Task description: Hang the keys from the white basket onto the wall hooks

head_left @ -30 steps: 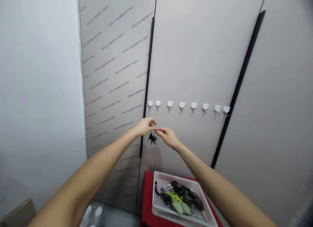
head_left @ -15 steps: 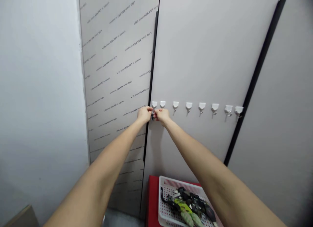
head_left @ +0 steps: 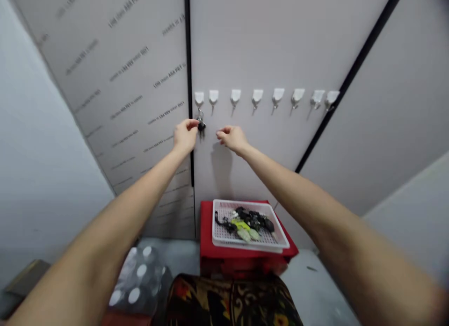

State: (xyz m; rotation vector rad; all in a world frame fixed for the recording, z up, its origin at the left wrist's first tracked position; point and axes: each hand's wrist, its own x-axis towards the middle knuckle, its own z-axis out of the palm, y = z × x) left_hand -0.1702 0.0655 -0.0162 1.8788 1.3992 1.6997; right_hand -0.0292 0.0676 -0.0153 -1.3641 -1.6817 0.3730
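A small bunch of keys (head_left: 201, 125) with a dark fob hangs by its ring from the leftmost white hook (head_left: 199, 98) on the pale door panel. My left hand (head_left: 185, 136) is beside it, thumb and forefinger closed at the fob's left edge. To the right, apart from the keys, my right hand (head_left: 233, 138) holds nothing, with its fingers bent and slightly parted. Below both hands, a white plastic basket (head_left: 250, 244) contains several dark keys and fobs, along with a yellow-green item.
Several more white hooks (head_left: 257, 96) run in a row to the right, with nothing hanging on them. The basket stands on a red box (head_left: 206, 232). Patterned fabric (head_left: 231, 300) covers my lap. A dotted grey item (head_left: 140, 274) lies at lower left.
My right hand has come away from the keys to the right. The keys now hang from the first hook, with my left hand still at them. The view has tilted down.
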